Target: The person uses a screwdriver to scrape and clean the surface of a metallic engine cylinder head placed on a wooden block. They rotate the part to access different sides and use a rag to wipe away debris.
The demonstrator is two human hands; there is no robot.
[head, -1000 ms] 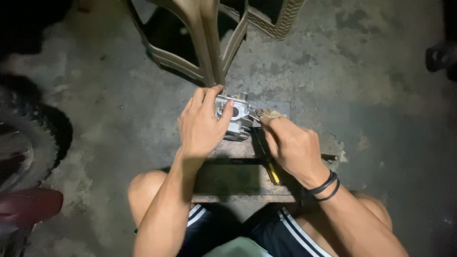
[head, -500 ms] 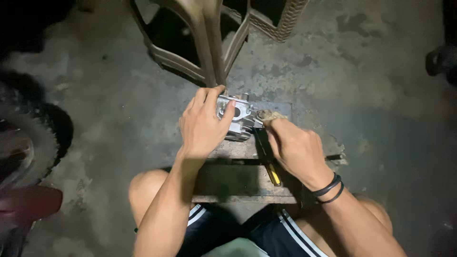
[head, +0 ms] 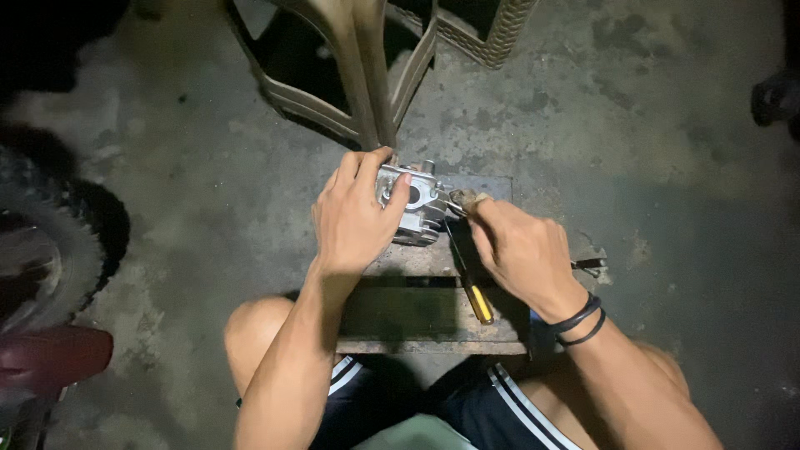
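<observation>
Now | left hand [head: 354,218] grips metal part [head: 414,202] | right hand [head: 521,252] pinches thin tool [head: 452,202], pointing left.

Metal part [head: 414,204] half hidden under left hand [head: 354,218]; tyre [head: 50,242] cut by edge.

Both hands [head: 358,218] [head: 521,250] forward, fingers curled, nearly touching, forearms converging.

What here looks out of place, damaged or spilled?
Nothing stands out. The left hand grips a metal engine part on a worn wooden block, the right hand works at its side, and a yellow-handled screwdriver lies on the block.
</observation>
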